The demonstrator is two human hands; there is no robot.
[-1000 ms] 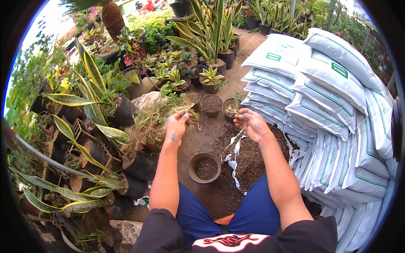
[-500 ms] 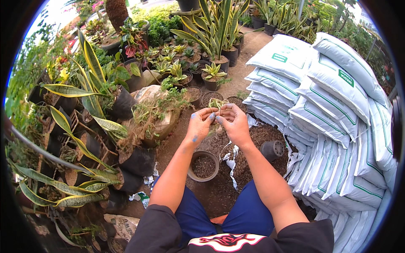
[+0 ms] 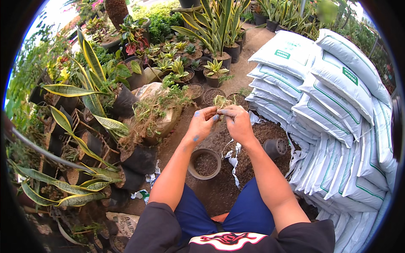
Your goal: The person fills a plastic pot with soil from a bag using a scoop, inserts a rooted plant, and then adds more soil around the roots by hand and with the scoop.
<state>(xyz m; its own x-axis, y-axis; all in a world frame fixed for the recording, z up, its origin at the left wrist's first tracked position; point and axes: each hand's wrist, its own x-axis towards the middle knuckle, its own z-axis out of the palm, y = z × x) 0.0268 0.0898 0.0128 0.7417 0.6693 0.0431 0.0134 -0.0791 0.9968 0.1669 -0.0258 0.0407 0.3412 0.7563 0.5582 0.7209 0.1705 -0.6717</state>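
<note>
A small tangle of pale yellow-green plant stems (image 3: 221,101) shows just beyond my fingertips. My right hand (image 3: 239,125) is closed round its lower part. My left hand (image 3: 203,123) is closed in a pinch at the base of the stems, thumb and fingers meeting the right hand's fingertips. Grey stains mark the fingers. What lies right between the fingertips is hidden. Below my hands, between my knees, stands a round pot (image 3: 204,177) with dark soil in it.
At right, white sacks (image 3: 333,101) are stacked high beside a dark soil heap (image 3: 253,162) with an overturned black pot (image 3: 275,148). Uprooted plants (image 3: 162,107) lie on a bulging sack at left. Potted snake plants (image 3: 90,99) crowd the left; small potted plants (image 3: 214,71) stand ahead.
My right hand has turned, its fingers now more folded over and its back more in view. The stems have shifted slightly to the right. My left hand stays nearly in place.
</note>
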